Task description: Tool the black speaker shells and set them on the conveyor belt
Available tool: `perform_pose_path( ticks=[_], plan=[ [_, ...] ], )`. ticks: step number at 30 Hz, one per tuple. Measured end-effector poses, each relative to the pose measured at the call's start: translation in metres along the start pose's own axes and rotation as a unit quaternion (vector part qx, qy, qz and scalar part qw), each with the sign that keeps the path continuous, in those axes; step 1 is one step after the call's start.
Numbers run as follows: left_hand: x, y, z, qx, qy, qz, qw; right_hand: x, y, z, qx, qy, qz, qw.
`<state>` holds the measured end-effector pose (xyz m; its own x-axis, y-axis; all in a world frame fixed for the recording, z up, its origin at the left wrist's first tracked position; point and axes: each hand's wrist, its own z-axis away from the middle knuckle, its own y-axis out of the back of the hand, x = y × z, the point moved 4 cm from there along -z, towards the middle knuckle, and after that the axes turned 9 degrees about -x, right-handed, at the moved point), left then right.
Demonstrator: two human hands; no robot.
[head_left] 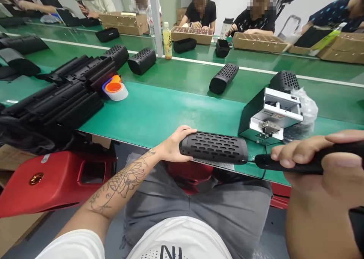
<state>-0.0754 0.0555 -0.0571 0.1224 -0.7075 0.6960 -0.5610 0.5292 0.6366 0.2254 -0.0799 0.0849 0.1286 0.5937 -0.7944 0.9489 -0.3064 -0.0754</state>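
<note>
A black perforated speaker housing point(214, 146) lies lengthwise at the front edge of the green table. Gripping its left end is my left hand point(178, 143), thumb along the top and fingers at the lower side. My right hand point(315, 156) is wrapped round a black electric screwdriver point(273, 164), held roughly level. The tool's bit meets the right end of the housing near its lower corner; whether a screw sits there is too small to tell. Just behind the tool stands a black and silver screw feeder point(271, 115).
Stacked black housing parts point(57, 100) cover the table's left side, with a tape roll point(115, 88) beside them. Single housings point(224, 78) rest on the conveyor belt point(182, 71). A drink bottle point(167, 41) stands near a post. Across sit several people with cardboard boxes point(258, 42). A red stool point(57, 179) is at left.
</note>
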Motion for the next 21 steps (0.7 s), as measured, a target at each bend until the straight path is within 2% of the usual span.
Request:
perform_pose_path(
  ticks=[2, 7, 13, 17, 21],
  plan=[
    [-0.001, -0.001, 0.001, 0.001, -0.003, -0.008, 1.0, 0.003, -0.008, -0.004, -0.032, 0.018, 0.006, 0.999],
    [-0.002, -0.006, 0.001, 0.021, -0.028, -0.005, 0.999, 0.015, -0.009, -0.005, -0.069, 0.03, 0.007, 0.997],
    [-0.003, -0.007, 0.001, 0.037, -0.06, -0.004, 0.997, 0.016, -0.02, -0.012, -0.113, -0.022, 0.003, 0.993],
    [-0.004, -0.006, 0.001, 0.037, -0.051, -0.012, 0.998, 0.018, -0.021, -0.014, -0.151, -0.04, -0.015, 0.988],
    [-0.005, -0.008, 0.002, 0.046, -0.024, -0.003, 0.999, 0.021, -0.015, -0.01, -0.2, -0.021, -0.024, 0.979]
  ],
)
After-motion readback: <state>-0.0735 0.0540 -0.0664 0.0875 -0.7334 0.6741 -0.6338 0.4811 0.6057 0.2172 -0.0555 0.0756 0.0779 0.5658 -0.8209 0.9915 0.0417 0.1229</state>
